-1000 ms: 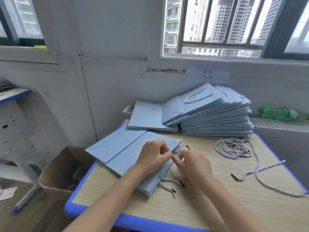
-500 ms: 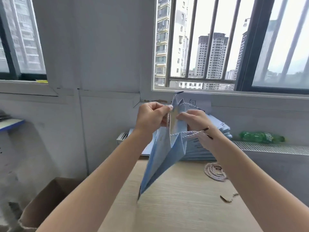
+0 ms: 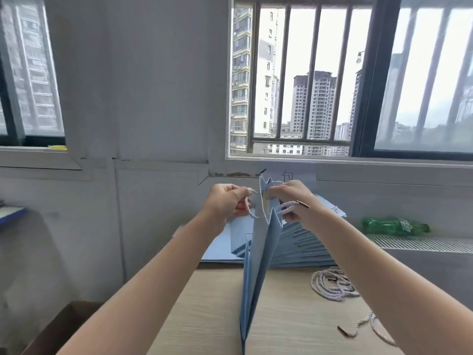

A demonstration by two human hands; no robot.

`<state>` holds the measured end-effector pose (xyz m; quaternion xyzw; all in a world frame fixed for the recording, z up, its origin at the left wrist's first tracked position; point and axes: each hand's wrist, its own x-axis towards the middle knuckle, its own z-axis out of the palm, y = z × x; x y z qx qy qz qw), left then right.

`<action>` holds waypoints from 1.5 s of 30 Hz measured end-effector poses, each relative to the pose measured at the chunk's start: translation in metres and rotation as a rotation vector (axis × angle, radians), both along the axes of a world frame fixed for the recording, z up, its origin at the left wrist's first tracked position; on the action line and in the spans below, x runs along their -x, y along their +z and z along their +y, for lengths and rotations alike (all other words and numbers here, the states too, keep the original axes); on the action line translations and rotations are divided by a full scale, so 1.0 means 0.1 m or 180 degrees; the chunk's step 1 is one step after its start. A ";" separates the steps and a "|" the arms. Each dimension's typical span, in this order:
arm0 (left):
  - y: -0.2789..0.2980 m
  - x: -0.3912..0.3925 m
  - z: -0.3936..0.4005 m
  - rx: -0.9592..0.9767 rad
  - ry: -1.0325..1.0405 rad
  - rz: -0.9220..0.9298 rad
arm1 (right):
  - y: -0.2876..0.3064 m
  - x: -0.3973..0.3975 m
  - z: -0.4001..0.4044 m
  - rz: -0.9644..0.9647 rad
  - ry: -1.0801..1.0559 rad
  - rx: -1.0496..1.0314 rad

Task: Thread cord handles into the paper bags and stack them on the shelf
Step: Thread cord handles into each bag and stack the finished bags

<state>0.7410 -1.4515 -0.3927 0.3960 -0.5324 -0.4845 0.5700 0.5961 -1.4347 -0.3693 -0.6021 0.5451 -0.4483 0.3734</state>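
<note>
A light blue paper bag hangs folded flat and edge-on above the wooden table, held up at its top rim by both hands. My left hand pinches the rim's left side with a loop of white cord beside its fingers. My right hand grips the right side, and a cord end with a dark tip sticks out past its fingers. Behind the bag lies a stack of blue bags, partly hidden.
A bundle of loose white cords lies on the table at the right, with one stray cord nearer me. A green bottle lies on the radiator ledge. A cardboard box stands on the floor at the left.
The bag came off the table and now hangs upright between both hands. Over the last half second it swung more vertical, and my view tilted up toward the window.
</note>
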 end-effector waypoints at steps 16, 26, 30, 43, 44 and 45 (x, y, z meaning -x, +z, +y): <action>-0.79 -0.77 -0.33 -0.0317 0.1309 -0.0282 | -0.81 0.64 -0.26 -0.1214 -0.0666 -0.0098; -1.02 -0.81 -0.42 -0.0473 0.1396 -0.0505 | -0.97 0.72 -0.33 0.0159 -0.0724 0.0316; -1.00 -0.74 -0.40 -0.0457 0.1298 -0.0475 | -0.97 0.68 -0.33 0.0241 -0.0588 0.0289; -1.15 -0.59 -0.31 -0.0573 0.0888 -0.0697 | -1.11 0.54 -0.28 0.0547 -0.0267 0.0095; -1.17 -0.60 -0.31 -0.0583 0.0912 -0.0741 | -1.13 0.54 -0.28 0.0545 -0.0270 0.0100; -1.20 -0.61 -0.31 -0.0605 0.0964 -0.0795 | -1.15 0.53 -0.28 0.0532 -0.0278 0.0110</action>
